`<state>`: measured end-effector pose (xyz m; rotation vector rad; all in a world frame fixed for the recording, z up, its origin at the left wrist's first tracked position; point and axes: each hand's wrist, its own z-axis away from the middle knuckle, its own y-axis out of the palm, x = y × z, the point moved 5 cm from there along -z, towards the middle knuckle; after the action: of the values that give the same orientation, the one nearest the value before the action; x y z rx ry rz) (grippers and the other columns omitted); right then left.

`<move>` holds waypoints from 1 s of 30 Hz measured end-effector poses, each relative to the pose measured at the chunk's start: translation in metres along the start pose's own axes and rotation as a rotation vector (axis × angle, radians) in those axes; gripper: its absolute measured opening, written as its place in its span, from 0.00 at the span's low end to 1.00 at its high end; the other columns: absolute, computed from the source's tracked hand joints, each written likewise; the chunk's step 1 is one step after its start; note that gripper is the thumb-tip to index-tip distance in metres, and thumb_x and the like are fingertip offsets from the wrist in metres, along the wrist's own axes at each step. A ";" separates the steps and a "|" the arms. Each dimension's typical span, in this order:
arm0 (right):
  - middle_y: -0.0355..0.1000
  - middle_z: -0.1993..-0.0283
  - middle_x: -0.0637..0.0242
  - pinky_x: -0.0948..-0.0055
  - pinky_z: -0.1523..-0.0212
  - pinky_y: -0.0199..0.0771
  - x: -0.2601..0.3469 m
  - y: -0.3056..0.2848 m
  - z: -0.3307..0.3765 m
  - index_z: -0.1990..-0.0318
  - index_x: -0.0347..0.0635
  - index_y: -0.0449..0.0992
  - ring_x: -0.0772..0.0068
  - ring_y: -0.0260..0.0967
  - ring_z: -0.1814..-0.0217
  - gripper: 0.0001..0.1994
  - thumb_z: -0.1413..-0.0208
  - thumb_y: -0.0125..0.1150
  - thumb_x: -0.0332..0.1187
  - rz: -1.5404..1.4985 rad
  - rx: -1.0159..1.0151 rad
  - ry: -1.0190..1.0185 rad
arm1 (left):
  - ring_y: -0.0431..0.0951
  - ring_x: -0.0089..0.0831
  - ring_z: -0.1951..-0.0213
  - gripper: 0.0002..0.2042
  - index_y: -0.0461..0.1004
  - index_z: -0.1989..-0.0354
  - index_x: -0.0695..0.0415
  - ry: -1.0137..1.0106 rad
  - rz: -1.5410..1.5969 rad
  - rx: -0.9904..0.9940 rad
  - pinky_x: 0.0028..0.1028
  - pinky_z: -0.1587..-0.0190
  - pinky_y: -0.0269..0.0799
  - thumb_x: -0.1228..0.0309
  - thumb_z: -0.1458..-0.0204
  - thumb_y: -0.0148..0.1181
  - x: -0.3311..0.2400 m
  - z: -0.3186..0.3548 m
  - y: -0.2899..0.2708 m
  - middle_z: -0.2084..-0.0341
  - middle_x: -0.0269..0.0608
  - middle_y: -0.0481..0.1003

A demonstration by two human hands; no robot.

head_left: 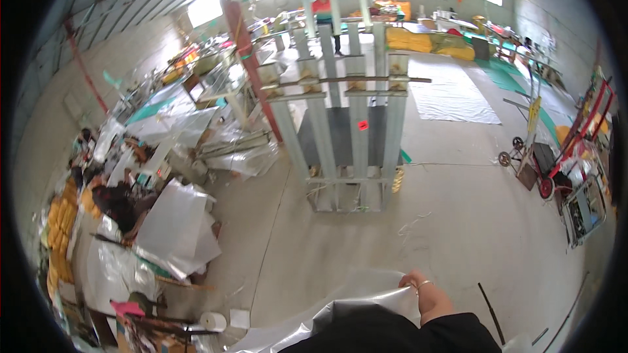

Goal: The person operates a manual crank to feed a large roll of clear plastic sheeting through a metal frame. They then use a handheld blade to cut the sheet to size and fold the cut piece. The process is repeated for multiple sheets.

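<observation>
My right hand (421, 287) reaches in from the lower edge, out of a black sleeve, with a thin band near the fingers. Its fingers are closed on the upper corner of a shiny, translucent plastic sheet (327, 310). From there the sheet spreads left and down in loose folds across the bottom of the view. My dark clothing covers part of it. My left hand does not show.
Ahead stands an upright grey metal frame (356, 150) with a rod across it. Plastic-covered piles (176, 229) line the left. Hand trucks (556, 157) stand at right. A white sheet (451, 91) lies on the floor; a person (322, 10) stands far back.
</observation>
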<state>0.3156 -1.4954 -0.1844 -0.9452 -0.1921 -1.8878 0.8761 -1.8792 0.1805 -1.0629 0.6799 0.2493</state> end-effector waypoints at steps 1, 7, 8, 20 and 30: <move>0.77 0.73 0.62 0.69 0.64 0.72 0.046 0.015 0.022 0.76 0.44 0.83 0.67 0.73 0.68 0.08 0.70 0.69 0.33 -0.034 -0.047 0.172 | 0.77 0.35 0.66 0.17 0.74 0.61 0.63 0.008 -0.046 -0.029 0.32 0.63 0.72 0.78 0.63 0.65 -0.013 0.003 -0.009 0.71 0.46 0.76; 0.77 0.73 0.62 0.67 0.63 0.71 -0.104 -0.083 0.026 0.78 0.42 0.82 0.68 0.73 0.67 0.08 0.71 0.69 0.32 -0.660 -0.245 0.080 | 0.77 0.35 0.66 0.16 0.74 0.61 0.63 0.431 -0.132 0.245 0.32 0.62 0.72 0.78 0.62 0.65 -0.139 -0.120 0.078 0.71 0.46 0.76; 0.77 0.74 0.61 0.66 0.65 0.72 -0.124 -0.083 0.041 0.78 0.42 0.81 0.67 0.73 0.69 0.09 0.72 0.70 0.33 -0.507 -0.516 0.187 | 0.77 0.35 0.66 0.16 0.74 0.61 0.64 0.484 -0.152 0.299 0.32 0.62 0.72 0.78 0.62 0.65 -0.148 -0.138 0.088 0.71 0.46 0.76; 0.74 0.70 0.46 0.57 0.68 0.73 -0.109 -0.095 0.166 0.69 0.25 0.77 0.55 0.73 0.70 0.20 0.72 0.73 0.31 -0.618 -0.731 0.906 | 0.76 0.37 0.61 0.12 0.74 0.62 0.65 0.446 0.050 0.740 0.31 0.54 0.70 0.74 0.56 0.62 -0.317 -0.277 0.238 0.67 0.48 0.76; 0.75 0.69 0.43 0.59 0.71 0.75 -0.086 -0.231 0.208 0.67 0.25 0.77 0.53 0.76 0.69 0.19 0.70 0.70 0.30 -0.717 -1.016 1.012 | 0.76 0.35 0.61 0.13 0.75 0.62 0.63 -0.389 0.185 1.201 0.32 0.57 0.70 0.68 0.54 0.58 -0.425 -0.376 0.478 0.65 0.45 0.76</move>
<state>0.2541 -1.2134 -0.0410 -0.3753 1.2843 -2.9543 0.1615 -1.9203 -0.0146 0.1998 0.4393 0.1512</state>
